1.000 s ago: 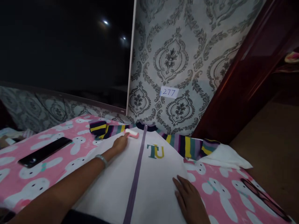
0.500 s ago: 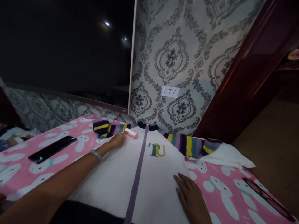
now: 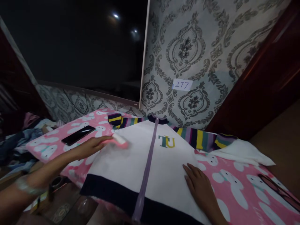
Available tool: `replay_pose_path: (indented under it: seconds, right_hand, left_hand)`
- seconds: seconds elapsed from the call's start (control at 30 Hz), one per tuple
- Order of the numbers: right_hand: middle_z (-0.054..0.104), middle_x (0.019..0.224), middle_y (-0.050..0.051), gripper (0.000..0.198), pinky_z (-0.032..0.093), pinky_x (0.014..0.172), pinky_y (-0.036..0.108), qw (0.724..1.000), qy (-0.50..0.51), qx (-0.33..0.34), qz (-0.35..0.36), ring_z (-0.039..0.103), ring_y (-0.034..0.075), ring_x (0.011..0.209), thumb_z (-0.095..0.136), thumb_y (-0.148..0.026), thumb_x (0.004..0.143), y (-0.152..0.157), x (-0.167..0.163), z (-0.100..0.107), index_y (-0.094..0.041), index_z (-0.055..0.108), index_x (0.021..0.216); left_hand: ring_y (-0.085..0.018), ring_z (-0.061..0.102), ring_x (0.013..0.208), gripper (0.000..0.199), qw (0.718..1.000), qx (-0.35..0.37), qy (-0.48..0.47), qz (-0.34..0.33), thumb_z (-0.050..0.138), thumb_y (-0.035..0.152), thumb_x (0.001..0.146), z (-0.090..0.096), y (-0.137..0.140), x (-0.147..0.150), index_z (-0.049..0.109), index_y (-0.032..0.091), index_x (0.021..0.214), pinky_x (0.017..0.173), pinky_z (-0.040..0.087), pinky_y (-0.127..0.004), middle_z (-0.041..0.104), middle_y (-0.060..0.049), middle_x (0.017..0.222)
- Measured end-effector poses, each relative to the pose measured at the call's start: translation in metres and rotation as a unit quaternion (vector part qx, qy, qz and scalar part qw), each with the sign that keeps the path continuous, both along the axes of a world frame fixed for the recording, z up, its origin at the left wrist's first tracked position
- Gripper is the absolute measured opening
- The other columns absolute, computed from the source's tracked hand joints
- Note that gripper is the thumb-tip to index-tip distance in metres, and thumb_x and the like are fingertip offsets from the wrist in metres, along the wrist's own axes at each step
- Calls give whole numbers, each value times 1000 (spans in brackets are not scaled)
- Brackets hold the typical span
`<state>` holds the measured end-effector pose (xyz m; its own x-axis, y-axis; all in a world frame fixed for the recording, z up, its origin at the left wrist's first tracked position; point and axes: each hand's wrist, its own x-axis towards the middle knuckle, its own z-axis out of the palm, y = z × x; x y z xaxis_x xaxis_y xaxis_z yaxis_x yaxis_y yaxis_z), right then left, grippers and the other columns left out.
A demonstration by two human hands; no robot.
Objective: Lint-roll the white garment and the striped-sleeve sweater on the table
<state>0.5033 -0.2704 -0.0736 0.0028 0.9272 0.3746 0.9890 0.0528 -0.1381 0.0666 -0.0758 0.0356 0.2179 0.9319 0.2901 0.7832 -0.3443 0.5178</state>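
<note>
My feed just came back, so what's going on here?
A person's left hand holds a pink-and-white tool, its head blurred, over the white front of a jacket. The right hand lies on the jacket near its edge. The jacket is spread front up on a pink bunny-print cloth, and a dark phone lies on the cloth beyond the left hand.

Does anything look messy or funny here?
Yes: the jumbled fabric heap at the left looks messy compared with the neatly spread jacket. Also, a paper marked 277 looks odd against the patterned wall.
</note>
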Motion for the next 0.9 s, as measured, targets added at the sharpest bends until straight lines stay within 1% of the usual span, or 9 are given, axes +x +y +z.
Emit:
replay_pose_path:
  seconds: [0.17,0.23,0.3,0.37,0.5,0.57,0.7,0.8,0.9]
  right_hand:
    - [58,140,8,49,41,106,48,1000,-5,-12,-2,51,27,128,32,-39,99,-2,-2,7,-24,58,137]
    - [58,140,8,49,41,106,48,1000,-6,-15,-3,50,27,128,31,-39,100,-3,-3,9,-24,58,137]
    - [58,140,8,48,41,107,48,1000,-6,-13,-1,50,27,128,32,-39,100,-4,-3,10,-24,58,137]
    - [57,140,9,48,41,106,48,1000,-5,-9,2,49,27,128,32,-38,99,-4,-3,10,-23,58,137]
    - [57,140,9,49,41,106,49,1000,2,-8,3,50,28,127,32,-38,99,-5,-1,8,-22,58,137]
    - [57,140,10,49,40,105,50,1000,6,-9,5,49,29,127,31,-38,99,-5,0,7,-22,59,136]
    - [58,139,9,49,40,105,50,1000,9,-4,6,49,29,127,31,-39,99,-5,1,5,-22,59,136]
    - [58,139,9,49,41,105,49,1000,6,-4,7,49,28,127,31,-39,99,-6,1,5,-23,58,136]
    - [57,140,10,48,40,105,48,1000,-4,-4,5,49,28,126,30,-38,100,-7,-1,8,-21,58,136]
  left_hand:
    - [-21,60,121,51,990,-22,33,-134,37,37,92,1,-3,53,55,24,137,102,47,-32,61,-4,139]
    - [-21,63,115,51,981,-48,65,-176,37,30,90,0,-6,77,55,21,138,100,48,-32,63,-7,136]
    - [-23,67,106,53,978,-68,85,-179,40,25,88,-3,-14,82,55,20,138,95,50,-35,69,-9,126]
    - [-24,69,102,55,977,-79,93,-174,42,23,86,-5,-31,64,55,22,140,93,50,-36,71,-8,122]
    - [-21,69,105,54,977,-111,77,-167,44,30,88,1,-95,-23,54,28,140,94,50,-30,68,-3,130]
    - [-21,71,97,49,979,-139,73,-129,45,39,89,11,-131,-68,58,34,136,86,54,-30,71,0,125]
    - [-22,63,118,41,977,-174,81,-94,51,49,89,44,-179,-130,64,42,126,100,49,-37,64,10,134]
    - [-22,62,117,45,969,-203,104,-97,50,55,89,64,-182,-140,60,42,131,100,49,-39,63,12,134]
    - [-21,63,111,55,977,-174,76,-92,43,57,91,65,-167,-110,55,34,139,96,50,-34,66,4,131]
